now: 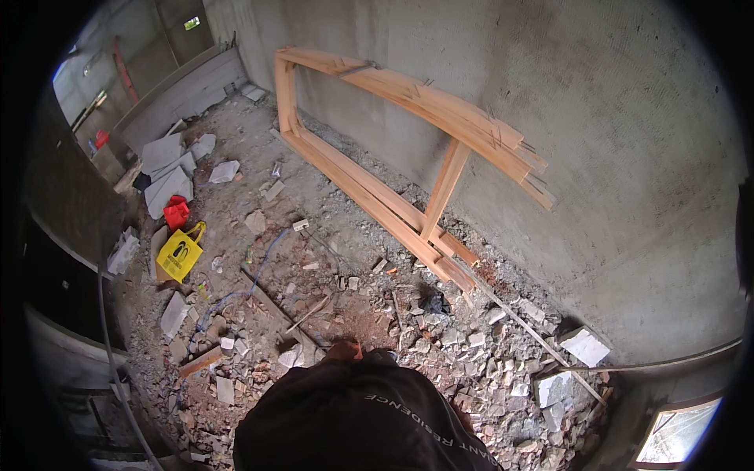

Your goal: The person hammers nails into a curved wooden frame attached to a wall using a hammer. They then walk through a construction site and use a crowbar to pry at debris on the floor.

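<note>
Neither of my hands shows; the dark shirt (353,416) over my body fills the lower middle. Just past its hem, what look like the tips of my feet (344,351) stand on the rubble. Ahead and to the right, a wooden frame (338,161) leans by the grey wall, with long beams along its top and bottom and a crosspiece (448,184) between them. Several nails or metal pins stick out of the upper beam (424,98).
Broken masonry (503,369) covers much of the floor. A yellow bag (181,253) and a red bag (176,212) lie left, near grey slabs (169,177). A long thin strip (534,334) runs along the right. A plank (279,310) and blue cord (263,263) lie ahead.
</note>
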The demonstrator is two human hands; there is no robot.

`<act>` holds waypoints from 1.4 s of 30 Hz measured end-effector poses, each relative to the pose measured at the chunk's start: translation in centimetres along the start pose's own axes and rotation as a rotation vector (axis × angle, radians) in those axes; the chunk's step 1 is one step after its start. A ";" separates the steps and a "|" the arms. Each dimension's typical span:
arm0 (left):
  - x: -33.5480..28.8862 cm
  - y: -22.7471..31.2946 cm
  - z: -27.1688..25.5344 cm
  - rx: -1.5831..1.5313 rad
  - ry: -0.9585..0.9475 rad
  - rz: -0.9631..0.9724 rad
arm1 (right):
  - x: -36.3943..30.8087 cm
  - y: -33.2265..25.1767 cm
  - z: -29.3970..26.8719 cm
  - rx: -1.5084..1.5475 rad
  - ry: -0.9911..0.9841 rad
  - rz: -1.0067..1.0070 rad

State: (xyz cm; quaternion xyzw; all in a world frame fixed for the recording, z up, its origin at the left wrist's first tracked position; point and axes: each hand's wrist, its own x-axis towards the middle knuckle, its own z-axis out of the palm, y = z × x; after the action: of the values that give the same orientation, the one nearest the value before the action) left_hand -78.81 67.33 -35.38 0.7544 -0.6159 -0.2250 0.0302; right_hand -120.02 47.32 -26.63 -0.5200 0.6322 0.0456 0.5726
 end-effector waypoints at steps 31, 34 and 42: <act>4.1 8.0 -10.9 -0.399 -1.164 0.082 | -16.8 2.0 4.4 -0.062 -0.234 0.160; 3.1 6.6 -5.5 -0.302 -1.236 0.234 | -15.7 5.3 4.7 -0.004 -0.406 0.365; 13.9 11.1 5.0 0.078 -1.398 0.078 | -2.3 16.4 6.3 0.049 -0.416 0.164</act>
State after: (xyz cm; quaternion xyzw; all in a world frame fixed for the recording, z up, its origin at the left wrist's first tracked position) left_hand -88.93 52.76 -40.52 0.4106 -0.5250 -0.6341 -0.3920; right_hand -127.85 60.24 -35.80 -0.4321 0.5416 0.1829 0.6975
